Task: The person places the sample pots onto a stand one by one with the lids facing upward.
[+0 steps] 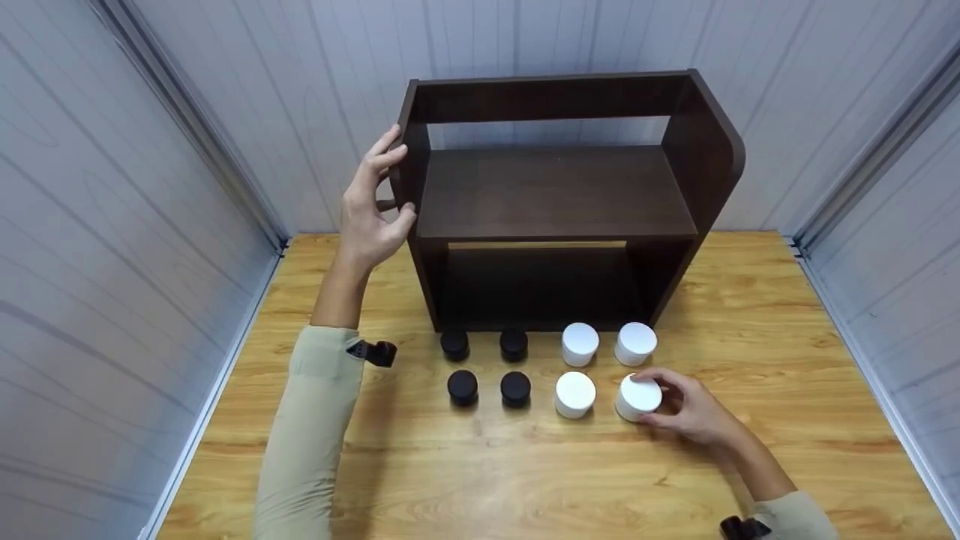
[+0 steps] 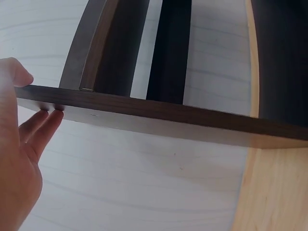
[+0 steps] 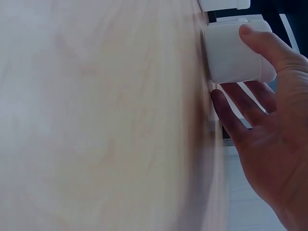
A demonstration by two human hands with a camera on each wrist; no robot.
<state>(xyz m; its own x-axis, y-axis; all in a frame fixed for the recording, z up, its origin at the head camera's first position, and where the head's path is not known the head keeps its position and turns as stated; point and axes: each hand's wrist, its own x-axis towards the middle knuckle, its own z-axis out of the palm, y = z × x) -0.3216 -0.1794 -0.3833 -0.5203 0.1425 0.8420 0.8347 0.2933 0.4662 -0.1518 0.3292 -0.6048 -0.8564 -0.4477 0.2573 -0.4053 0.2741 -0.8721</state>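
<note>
Fingers of right hand (image 1: 686,409) curl round white jar (image 1: 638,397), lower right; left hand (image 1: 373,202), fingers loosely spread, grips shelf (image 1: 559,191) side.

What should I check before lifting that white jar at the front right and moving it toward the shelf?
1. Right hand on the front-right white jar: ok, thumb and fingers curl round its side, as the right wrist view also shows.
2. Jar off the table: not ok, it stands on the wood.
3. Left hand steadying the shelf: ok, it holds the left side panel's edge.
4. Room on the upper board: ok, nothing on it.
5. Lower compartment free: cannot tell, too dark.
6. Neighbours clear: ok, the other white jars and the black jars stand apart from the held one.
</note>
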